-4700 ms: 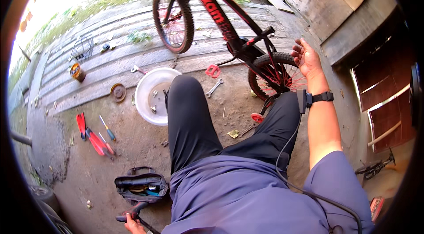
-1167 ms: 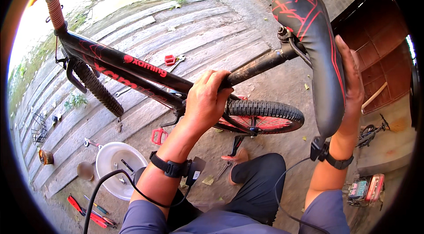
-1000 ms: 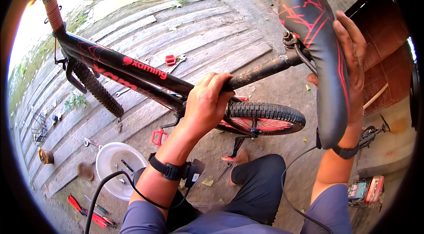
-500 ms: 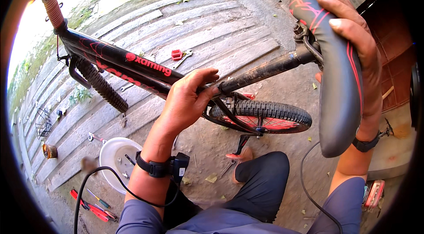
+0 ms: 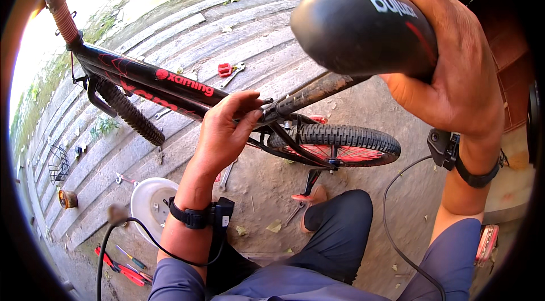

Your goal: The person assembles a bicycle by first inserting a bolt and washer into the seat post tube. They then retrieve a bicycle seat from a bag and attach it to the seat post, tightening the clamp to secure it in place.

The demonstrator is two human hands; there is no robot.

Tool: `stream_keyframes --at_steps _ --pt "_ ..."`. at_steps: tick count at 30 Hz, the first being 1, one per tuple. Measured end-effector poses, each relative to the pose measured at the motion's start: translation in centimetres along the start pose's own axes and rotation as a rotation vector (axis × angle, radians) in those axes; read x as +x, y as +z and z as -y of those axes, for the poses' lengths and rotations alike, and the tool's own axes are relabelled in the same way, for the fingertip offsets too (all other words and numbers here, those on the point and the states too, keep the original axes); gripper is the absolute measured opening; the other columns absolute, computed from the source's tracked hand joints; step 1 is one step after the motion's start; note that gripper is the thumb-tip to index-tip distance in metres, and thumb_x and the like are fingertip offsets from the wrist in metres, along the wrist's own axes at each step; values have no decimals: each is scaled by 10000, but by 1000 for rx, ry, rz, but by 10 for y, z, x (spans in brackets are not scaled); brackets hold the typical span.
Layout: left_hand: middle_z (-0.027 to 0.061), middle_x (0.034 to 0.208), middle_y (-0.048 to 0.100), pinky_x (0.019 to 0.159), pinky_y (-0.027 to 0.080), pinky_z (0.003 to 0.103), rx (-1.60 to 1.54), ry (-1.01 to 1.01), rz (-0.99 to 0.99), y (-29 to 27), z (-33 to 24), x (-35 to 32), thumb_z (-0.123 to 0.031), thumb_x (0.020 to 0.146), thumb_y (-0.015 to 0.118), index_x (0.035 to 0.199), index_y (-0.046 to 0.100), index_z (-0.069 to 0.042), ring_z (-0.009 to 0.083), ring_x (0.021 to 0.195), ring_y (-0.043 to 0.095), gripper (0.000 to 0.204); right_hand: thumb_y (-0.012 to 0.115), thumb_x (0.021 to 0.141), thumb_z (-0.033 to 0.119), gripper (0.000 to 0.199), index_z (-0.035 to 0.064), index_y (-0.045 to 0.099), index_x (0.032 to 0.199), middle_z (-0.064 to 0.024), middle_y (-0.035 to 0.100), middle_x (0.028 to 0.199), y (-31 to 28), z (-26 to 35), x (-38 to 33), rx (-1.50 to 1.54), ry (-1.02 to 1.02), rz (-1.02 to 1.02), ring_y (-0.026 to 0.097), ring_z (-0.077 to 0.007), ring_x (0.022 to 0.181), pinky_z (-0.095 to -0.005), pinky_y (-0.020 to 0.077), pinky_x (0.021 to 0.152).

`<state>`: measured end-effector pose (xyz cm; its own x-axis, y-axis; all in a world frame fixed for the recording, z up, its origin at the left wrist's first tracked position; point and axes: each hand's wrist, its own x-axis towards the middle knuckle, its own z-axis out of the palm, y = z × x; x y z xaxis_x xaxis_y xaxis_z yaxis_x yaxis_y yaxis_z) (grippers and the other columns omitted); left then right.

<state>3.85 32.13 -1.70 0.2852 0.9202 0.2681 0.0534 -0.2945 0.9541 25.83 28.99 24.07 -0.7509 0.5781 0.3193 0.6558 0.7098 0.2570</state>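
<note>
We grip the black bicycle saddle [image 5: 363, 31] with our right hand [image 5: 454, 68], the fingers wrapped over its top and the palm pressed against its side, so the hand is clamped on it. The saddle sits at the top of a dirty seat post [image 5: 318, 92] that slants down to the black and red bicycle frame [image 5: 147, 82]. Our left hand [image 5: 224, 133] rests on the frame right where the post enters it, fingers curled loosely around the tube and clamp, thumb side up; it is closed on the frame rather than spread. Below that joint the rear wheel [image 5: 340, 143] with its knobby black tyre and red rim stands over the dirt ground [image 5: 267, 187]. The front tyre [image 5: 128, 112] runs down from the fork toward the concrete slabs [image 5: 187, 23], and a reddish handlebar grip [image 5: 61, 11] points to the upper left. On the ground near our left wrist lies a white bowl [image 5: 149, 205], with red-handled pliers [image 5: 122, 261] beyond it. A red tool [image 5: 226, 69] lies on the slabs past the frame.
</note>
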Motion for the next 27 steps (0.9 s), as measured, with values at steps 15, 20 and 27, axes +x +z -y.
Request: stream_keyframes --at_steps 15,20,27 --pt "73 967 672 755 524 247 -89 -63 -85 1 12 -1 7 904 599 1126 576 14 121 838 652 223 689 770 180 399 -9 533 1085 -158 566 865 0 12 7 -46 188 53 563 -370 796 -378 457 722" --pt "122 1045 656 732 529 300 304 159 -41 23 -2 -4 -20 771 725 1096 614 -9 195 850 667 343 651 828 209 356 -13 533 1080 -168 555 839 -4 19 9 -56 275 77 548 -378 775 -382 449 705" --pt "144 982 657 741 528 364 458 232 -21 34 5 -3 -25 702 746 1093 616 -20 326 867 653 413 632 849 228 346 -10 536 1081 -174 561 828 -8 22 7 -9 278 119 544 -384 745 -384 447 687"
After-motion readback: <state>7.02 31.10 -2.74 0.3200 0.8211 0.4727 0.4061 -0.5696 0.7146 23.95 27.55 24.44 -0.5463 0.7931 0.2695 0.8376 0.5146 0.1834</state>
